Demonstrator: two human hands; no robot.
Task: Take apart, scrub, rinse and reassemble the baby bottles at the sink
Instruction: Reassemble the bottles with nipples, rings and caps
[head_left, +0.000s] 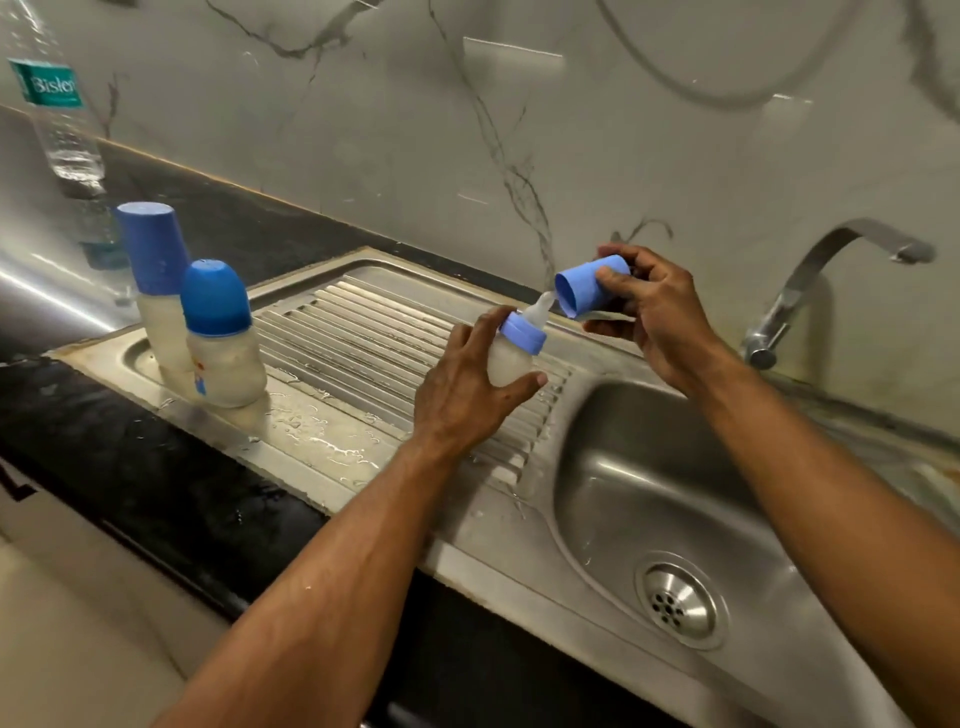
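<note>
Looking at the near end first, the sink basin (649, 467) with its drain strainer (675, 603) sits right under the arms and holds nothing I can see. Just past it, the left hand (467, 384) has its fingers and thumb wrapped around the body of a small baby bottle (511, 358), held tilted over the ribbed drainboard (363, 332) near the basin's edge. The light blue collar ring (522, 333) is on it, and the clear teat (537, 310) pokes up toward the right. The right hand (660, 312) pinches the light blue cap (587, 285), open end facing the teat and just clear of it.

So my read is this is the take-apart step, cap freshly off (could be going back on, honestly can't rule it out from one shot). Next move would be parking the cap somewhere and twisting that collar off, which needs the left hand to hold the body firm while the right turns.

The bottle itself looks cloudy white inside, like milky residue or water, hard to say which.

Further back on the left of the drainboard stand two more baby bottles, a short one with a rounded blue cap (218, 332) and a taller one with a flat-topped blue cap (156, 280), both fully assembled and cloudy. Behind them on the dark bench (234, 228) is a water bottle (57, 104), and the tap (831, 280) is off to the far right, not running.
</note>
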